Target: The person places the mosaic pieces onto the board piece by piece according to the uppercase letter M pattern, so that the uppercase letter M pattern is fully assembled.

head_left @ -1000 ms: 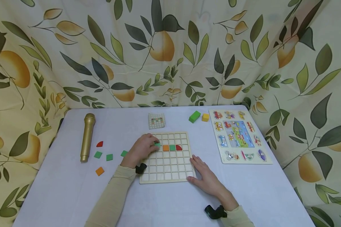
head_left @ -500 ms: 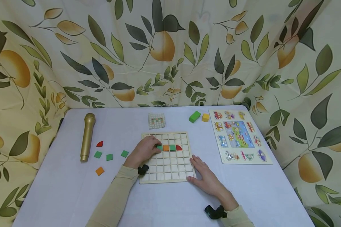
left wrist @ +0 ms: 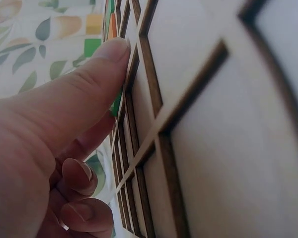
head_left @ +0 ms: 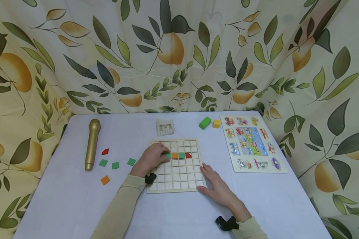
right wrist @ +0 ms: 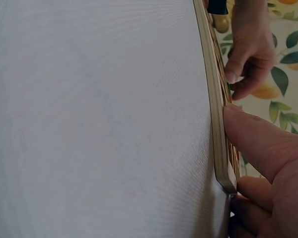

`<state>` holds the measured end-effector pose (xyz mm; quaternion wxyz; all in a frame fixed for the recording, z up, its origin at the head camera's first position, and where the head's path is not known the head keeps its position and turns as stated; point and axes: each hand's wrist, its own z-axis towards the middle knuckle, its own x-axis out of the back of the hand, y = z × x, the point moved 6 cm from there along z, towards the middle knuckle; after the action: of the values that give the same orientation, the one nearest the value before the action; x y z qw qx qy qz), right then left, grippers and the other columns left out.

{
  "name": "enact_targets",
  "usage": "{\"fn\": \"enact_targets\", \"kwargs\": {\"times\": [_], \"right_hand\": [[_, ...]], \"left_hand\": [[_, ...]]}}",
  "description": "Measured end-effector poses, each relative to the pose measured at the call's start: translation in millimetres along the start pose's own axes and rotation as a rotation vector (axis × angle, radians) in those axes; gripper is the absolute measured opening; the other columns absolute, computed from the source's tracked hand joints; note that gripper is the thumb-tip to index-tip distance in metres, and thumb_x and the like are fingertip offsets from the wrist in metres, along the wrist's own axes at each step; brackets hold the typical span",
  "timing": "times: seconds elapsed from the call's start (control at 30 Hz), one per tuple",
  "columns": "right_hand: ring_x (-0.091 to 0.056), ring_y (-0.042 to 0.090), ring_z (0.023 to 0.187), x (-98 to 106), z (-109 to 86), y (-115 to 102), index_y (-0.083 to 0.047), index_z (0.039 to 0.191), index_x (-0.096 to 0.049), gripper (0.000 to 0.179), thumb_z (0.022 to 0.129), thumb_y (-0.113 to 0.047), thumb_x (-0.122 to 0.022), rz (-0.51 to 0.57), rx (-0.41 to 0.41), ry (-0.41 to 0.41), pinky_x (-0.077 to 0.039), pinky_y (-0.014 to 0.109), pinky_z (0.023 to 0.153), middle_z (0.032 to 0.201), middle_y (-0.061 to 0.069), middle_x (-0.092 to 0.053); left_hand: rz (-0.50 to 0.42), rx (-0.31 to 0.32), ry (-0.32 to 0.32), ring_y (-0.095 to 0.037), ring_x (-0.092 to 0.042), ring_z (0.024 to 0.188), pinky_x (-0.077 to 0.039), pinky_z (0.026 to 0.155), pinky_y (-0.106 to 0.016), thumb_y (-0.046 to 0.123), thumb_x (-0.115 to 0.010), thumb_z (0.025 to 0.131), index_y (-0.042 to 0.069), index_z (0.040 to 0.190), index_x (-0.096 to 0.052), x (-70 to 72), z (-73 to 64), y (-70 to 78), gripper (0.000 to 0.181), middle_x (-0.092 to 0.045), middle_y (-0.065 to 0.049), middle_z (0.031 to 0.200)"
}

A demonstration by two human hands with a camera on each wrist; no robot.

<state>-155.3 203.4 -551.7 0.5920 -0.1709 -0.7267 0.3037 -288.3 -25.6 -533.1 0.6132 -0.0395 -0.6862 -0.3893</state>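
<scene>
A wooden grid board [head_left: 175, 181] lies in the middle of the table. In one of its rows sit an orange square tile [head_left: 175, 155], a green square tile [head_left: 181, 155] and a red quarter-round tile [head_left: 188, 155]. My left hand [head_left: 151, 158] pinches another green square tile [head_left: 168, 155] at the left end of that row. In the left wrist view, the thumb [left wrist: 107, 57] covers most of this tile [left wrist: 116, 105]. With fingers extended, my right hand [head_left: 216, 187] rests along the board's right edge, thumb at the near corner.
Loose green tiles [head_left: 115, 165], a red one [head_left: 105, 151] and an orange one [head_left: 105, 180] lie left of the board, near a gold microphone [head_left: 92, 145]. Behind stand a pattern card [head_left: 165, 127], a green block [head_left: 204, 122] and a yellow block [head_left: 216, 123]. A picture puzzle [head_left: 240, 164] is at right.
My left hand has shifted slightly right and nearer, bringing the green tile in line beside the orange one. It holds still over the last half second. My right hand stays put.
</scene>
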Motion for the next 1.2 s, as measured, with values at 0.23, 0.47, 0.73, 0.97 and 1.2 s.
{"fn": "enact_targets", "kwargs": {"times": [0.23, 0.47, 0.73, 0.97, 1.2], "right_hand": [[-0.01, 0.027, 0.146, -0.6, 0.0, 1.0, -0.004, 0.152, -0.032, 0.082, 0.088, -0.032, -0.074, 0.007, -0.008, -0.015, -0.015, 0.051, 0.114, 0.16, 0.008, -0.02], [-0.01, 0.027, 0.146, -1.6, 1.4, 0.6, -0.004, 0.152, -0.033, 0.081, 0.088, -0.034, -0.074, 0.006, 0.0, -0.012, -0.016, 0.052, 0.113, 0.159, 0.008, -0.02], [-0.013, 0.03, 0.146, -0.4, 2.1, 0.0, -0.003, 0.151, -0.034, 0.081, 0.088, -0.034, -0.074, -0.005, 0.01, 0.005, -0.018, 0.054, 0.112, 0.159, 0.011, -0.022], [-0.01, 0.028, 0.146, -0.4, 1.7, 1.0, -0.004, 0.152, -0.032, 0.082, 0.088, -0.034, -0.074, 0.004, -0.008, -0.013, -0.016, 0.053, 0.113, 0.16, 0.009, -0.019], [-0.009, 0.029, 0.146, -0.5, 0.9, 0.9, -0.004, 0.152, -0.032, 0.082, 0.087, -0.033, -0.075, 0.008, -0.011, -0.013, -0.017, 0.054, 0.112, 0.16, 0.009, -0.019]], "left_hand": [[-0.037, 0.019, 0.016, -0.017, -0.058, 0.097, -0.047, 0.088, -0.032, 0.027, -0.078, 0.085, 0.011, 0.11, -0.073, 3.6, -4.3, -5.5, 0.03, -0.065, 0.002, 0.103], [-0.101, 0.151, 0.068, -0.022, -0.055, 0.114, -0.042, 0.099, -0.038, 0.024, -0.071, 0.091, 0.011, 0.118, -0.07, 23.0, -24.1, -39.0, 0.029, -0.064, -0.001, 0.116], [-0.138, 0.308, 0.146, -0.036, -0.052, 0.119, -0.04, 0.099, -0.052, 0.02, -0.071, 0.092, 0.004, 0.123, -0.066, 63.8, -61.8, -97.9, 0.035, -0.06, -0.014, 0.126], [-0.044, 0.354, 0.191, -0.044, -0.052, 0.117, -0.041, 0.096, -0.055, 0.013, -0.071, 0.09, -0.005, 0.121, -0.064, 101.2, -89.8, -130.0, 0.037, -0.057, -0.027, 0.125], [-0.031, 0.445, 0.16, -0.039, -0.059, 0.104, -0.049, 0.083, -0.051, 0.013, -0.071, 0.09, -0.005, 0.12, -0.065, 112.4, -113.4, -150.2, 0.036, -0.062, -0.024, 0.118]]}}
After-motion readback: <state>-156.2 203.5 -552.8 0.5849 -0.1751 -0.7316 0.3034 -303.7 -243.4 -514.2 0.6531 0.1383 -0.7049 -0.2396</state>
